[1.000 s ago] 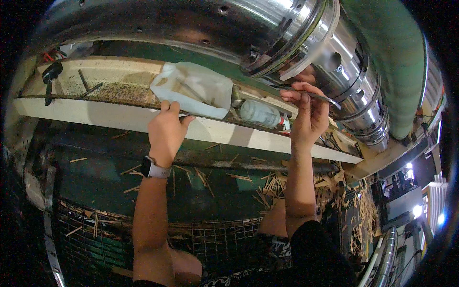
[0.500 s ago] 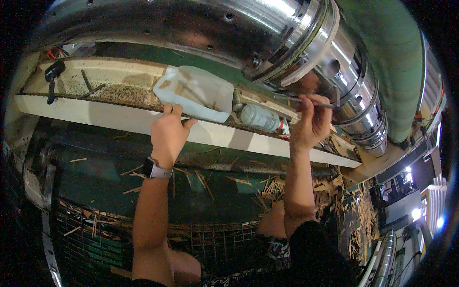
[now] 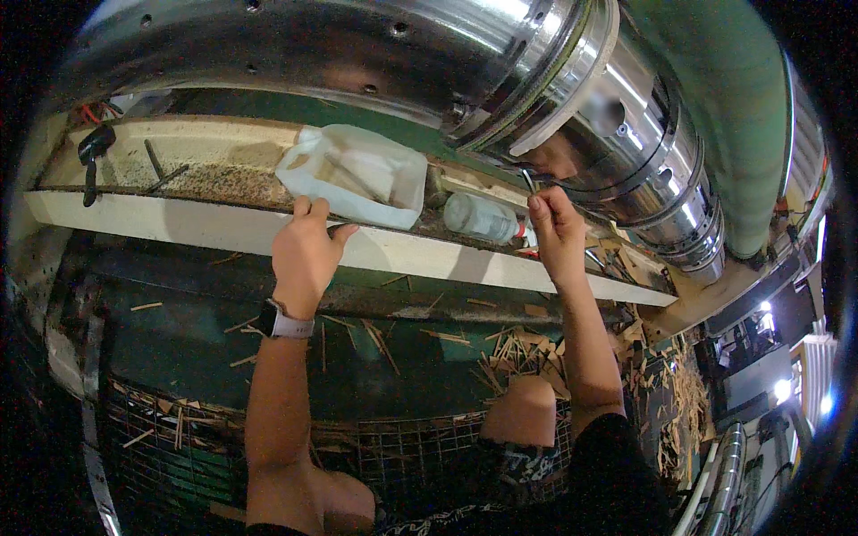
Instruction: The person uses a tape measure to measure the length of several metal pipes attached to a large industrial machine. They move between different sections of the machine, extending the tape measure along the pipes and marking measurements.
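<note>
Checking head view, we have the right hand [image 3: 561, 239], nearer the shiny cylinder [image 3: 655, 147], pinching a thin metal tool [image 3: 530, 181], long axis up-left from the grip; left hand [image 3: 308, 255] on cream trough [image 3: 188, 214] edge, closure unclear.

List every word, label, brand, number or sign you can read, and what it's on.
Nothing can be read clearly.
Dark shirt: pale lettering, too distorted to read.
Watch strap: faint marks, too small to read.
Clear bottle: no text can be made out.
Metal tool in the right hand: none visible.
</note>
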Tool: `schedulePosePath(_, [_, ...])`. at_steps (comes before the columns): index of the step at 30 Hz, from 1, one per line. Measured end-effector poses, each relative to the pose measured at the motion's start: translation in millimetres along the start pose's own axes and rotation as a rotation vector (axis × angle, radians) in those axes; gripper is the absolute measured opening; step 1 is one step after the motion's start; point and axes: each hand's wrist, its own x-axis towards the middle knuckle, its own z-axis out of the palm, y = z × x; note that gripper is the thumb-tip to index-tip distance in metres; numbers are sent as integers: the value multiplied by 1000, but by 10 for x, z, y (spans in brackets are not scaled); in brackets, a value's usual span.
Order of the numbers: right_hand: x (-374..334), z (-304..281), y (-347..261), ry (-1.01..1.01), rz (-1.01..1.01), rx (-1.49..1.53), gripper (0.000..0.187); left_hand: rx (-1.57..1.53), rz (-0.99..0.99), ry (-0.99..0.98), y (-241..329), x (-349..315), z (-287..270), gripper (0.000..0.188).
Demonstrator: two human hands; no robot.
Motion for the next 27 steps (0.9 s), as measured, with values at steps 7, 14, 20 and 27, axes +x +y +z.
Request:
schedulePosePath(7, [79, -105, -100, -16, -66, -171, 16, -12, -5, -23, 1, 8, 3, 38])
schedulePosePath(14, [166, -142, -124, 91, -313, -418, 16, 21, 61, 50, -52, 3, 72, 34])
schedulePosePath(20, [-5, 74, -48, 16, -57, -209, 21, 44, 72, 47, -44, 13, 88, 33])
schedulePosePath(27, [-69, 221, -187, -112, 273, 356, 29, 49, 57, 34, -5, 28, 67, 34])
